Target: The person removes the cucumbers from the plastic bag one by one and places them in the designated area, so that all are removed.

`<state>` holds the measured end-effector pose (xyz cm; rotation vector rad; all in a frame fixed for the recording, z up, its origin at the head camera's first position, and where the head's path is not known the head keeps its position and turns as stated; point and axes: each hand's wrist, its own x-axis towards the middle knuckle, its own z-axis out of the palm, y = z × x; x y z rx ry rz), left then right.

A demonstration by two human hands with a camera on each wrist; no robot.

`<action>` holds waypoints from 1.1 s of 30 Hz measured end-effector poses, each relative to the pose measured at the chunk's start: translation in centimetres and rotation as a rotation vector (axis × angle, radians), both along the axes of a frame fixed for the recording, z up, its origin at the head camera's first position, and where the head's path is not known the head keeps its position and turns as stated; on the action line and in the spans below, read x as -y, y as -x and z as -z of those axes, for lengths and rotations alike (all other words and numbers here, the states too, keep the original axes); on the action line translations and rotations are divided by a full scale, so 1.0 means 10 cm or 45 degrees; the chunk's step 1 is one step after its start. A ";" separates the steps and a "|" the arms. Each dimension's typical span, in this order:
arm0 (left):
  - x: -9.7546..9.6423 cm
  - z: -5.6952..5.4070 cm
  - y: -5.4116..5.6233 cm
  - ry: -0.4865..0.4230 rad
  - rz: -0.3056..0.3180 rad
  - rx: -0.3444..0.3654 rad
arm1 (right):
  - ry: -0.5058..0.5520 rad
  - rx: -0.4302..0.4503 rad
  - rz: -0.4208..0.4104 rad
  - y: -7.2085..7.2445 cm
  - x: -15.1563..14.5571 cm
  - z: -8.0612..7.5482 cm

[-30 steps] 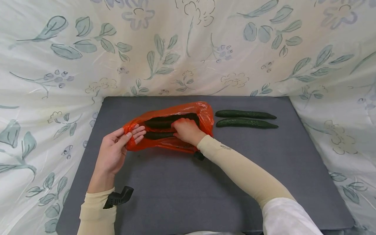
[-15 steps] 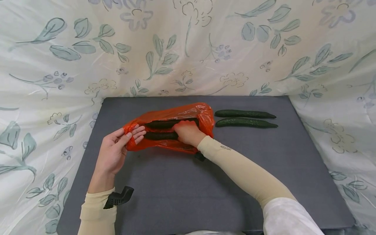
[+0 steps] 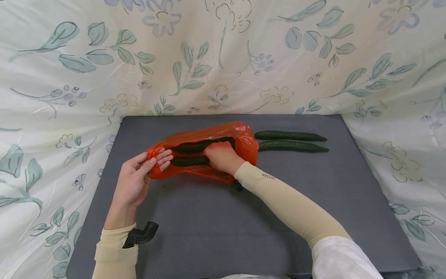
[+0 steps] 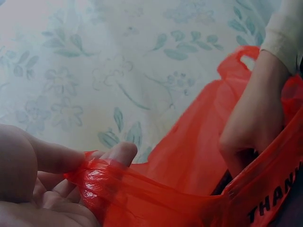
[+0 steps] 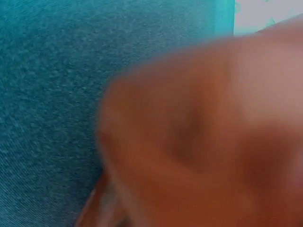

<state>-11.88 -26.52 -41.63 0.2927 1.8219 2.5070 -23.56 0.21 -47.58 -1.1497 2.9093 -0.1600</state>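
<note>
Cucumbers (image 3: 189, 161) in our bag (image 3: 246, 142) point sideways like the table (image 3: 244, 228)'s far edge; our left hand (image 3: 138, 174) pinches the bag; right hand (image 3: 223, 157)'s grip, we can't tell.

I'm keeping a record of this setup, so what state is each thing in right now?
Bag: mouth open, part filled.
Cucumbers in the bag: lying lengthwise, at least two, partly hidden.
Far loose cucumber: uncut, lying outside the bag.
Near loose cucumber: lying beside it, one end at the bag.
Left hand: holding the bag's edge.
Right hand: reaching into the bag, fingertips hidden.
</note>
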 end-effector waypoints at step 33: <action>0.01 0.00 -0.01 -0.010 -0.009 0.001 | -0.148 -0.380 -0.015 -0.36 0.29 -0.59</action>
